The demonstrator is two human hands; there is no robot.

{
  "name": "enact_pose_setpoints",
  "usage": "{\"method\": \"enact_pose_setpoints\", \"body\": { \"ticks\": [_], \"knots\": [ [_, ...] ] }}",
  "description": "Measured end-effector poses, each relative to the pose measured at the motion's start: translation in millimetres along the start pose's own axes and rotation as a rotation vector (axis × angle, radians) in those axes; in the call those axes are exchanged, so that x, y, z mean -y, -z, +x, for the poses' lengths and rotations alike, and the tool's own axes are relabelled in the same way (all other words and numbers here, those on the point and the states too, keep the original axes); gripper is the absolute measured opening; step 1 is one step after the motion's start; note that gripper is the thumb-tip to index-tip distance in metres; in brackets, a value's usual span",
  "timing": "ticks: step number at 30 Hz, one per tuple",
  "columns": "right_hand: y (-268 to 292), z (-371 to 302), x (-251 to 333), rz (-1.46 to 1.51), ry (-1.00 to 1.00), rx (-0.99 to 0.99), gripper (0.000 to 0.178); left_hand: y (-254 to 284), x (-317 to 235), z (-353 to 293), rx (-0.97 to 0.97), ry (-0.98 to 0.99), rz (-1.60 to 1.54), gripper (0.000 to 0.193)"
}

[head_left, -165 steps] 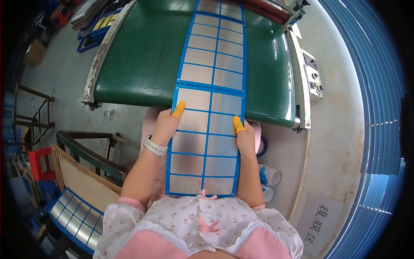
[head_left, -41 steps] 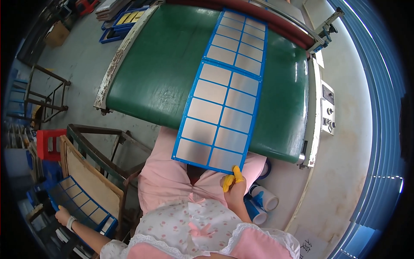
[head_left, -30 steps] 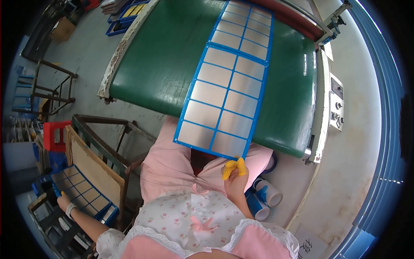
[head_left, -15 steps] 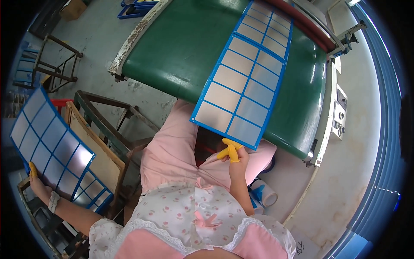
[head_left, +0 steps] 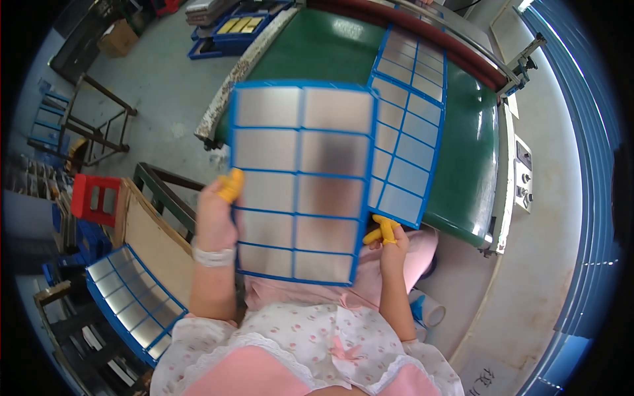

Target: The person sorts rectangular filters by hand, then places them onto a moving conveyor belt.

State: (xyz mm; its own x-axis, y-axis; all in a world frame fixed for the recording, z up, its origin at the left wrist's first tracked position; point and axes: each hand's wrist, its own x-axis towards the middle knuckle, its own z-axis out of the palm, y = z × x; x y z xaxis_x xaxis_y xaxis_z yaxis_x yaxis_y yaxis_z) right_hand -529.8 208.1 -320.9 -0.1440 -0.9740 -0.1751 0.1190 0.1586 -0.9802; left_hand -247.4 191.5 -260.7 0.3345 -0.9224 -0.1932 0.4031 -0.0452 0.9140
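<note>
My left hand (head_left: 221, 208), with yellow finger covers and a pale band at the wrist, grips the left edge of a blue-framed translucent panel (head_left: 264, 188). The panel is raised in front of me, and blue bars divide it into two columns of cells. My right hand (head_left: 385, 236), also in yellow finger covers, is beside the panel's lower right edge. Its fingers are bent and apart, with nothing visible between them; whether they touch the panel is unclear. Another such panel (head_left: 404, 152) lies on the green conveyor belt (head_left: 462, 178), partly hidden by the raised one.
More blue-framed panels (head_left: 135, 290) lean at my lower left against a wooden board (head_left: 155, 228). A red stool (head_left: 96, 198) stands behind them. A red roller (head_left: 462, 49) crosses the belt's far end, and a control box (head_left: 522, 173) is at the right.
My left hand has swung right from the panels at the left, bringing one panel in front of me. The panel on the belt has slid slightly farther away. My right hand has shifted slightly right.
</note>
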Motion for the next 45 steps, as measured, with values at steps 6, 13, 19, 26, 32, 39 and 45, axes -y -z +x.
{"method": "enact_pose_setpoints", "body": {
  "ticks": [6, 13, 19, 26, 32, 39, 45],
  "knots": [
    [4, 6, -13, -0.077, 0.121, -0.135, 0.018, -36, 25, -11, 0.17, 0.228, -0.05, 0.012],
    [7, 15, -6, -0.032, 0.088, -0.029, 0.019, -42, 38, -20, 0.248, 0.333, -0.098, 0.015],
    [35, 28, -42, 0.195, 0.047, -0.025, 0.02, -49, 64, -37, 0.265, 0.487, -0.153, 0.015],
    [32, -31, 12, 0.659, -0.104, -0.342, 0.04, -45, 99, -59, 0.395, 0.469, -0.066, 0.011],
    [56, -55, 1, 0.035, -0.093, -0.49, 0.032, -49, 111, -63, 0.545, 0.47, 0.07, 0.012],
    [26, -51, 16, -0.28, -0.098, -0.407, 0.029, -52, 107, -50, 0.561, 0.177, 0.376, 0.015],
    [20, -41, 22, -0.307, -0.154, -0.393, 0.028, -53, 109, -42, 0.518, 0.215, 0.356, 0.019]
  ]
}}
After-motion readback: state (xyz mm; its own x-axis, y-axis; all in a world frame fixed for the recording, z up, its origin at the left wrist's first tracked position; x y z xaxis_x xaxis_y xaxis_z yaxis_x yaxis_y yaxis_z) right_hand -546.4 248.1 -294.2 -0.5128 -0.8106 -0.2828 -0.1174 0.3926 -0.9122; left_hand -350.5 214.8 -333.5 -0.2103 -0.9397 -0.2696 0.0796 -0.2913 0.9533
